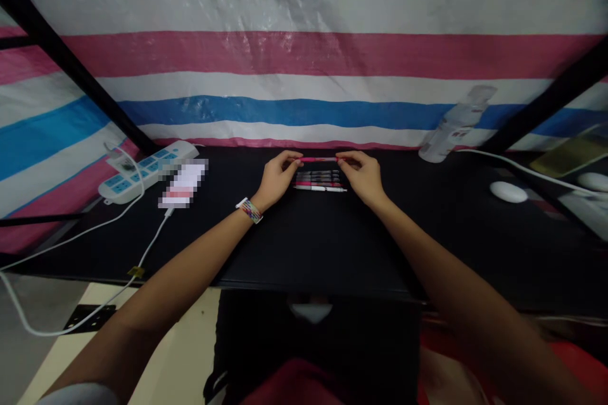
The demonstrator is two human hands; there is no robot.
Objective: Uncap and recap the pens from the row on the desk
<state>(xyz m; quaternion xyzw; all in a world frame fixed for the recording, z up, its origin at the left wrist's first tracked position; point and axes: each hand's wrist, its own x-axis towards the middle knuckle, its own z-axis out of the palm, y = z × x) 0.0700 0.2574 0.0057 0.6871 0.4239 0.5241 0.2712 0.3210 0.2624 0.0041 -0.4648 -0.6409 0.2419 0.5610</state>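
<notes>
Between my two hands a pink pen [318, 159] lies crosswise at the far side of the black table. My left hand [279, 176] pinches its left end with thumb and fingers. At the pen's right end my right hand [361, 174] has the same kind of pinch. Just nearer to me, several dark pens [317, 176] lie side by side in a stack of rows, parallel to the pink one. The closest of the group is a white pen [323, 188]. A patterned band circles my left wrist.
On the left are a white power strip [114, 188] and a phone [184, 183] with a charging cable. A clear bottle [451, 126] stands at the back right, near a white mouse-like object [508, 192] and a cable. Striped sheeting hangs behind the table [313, 247].
</notes>
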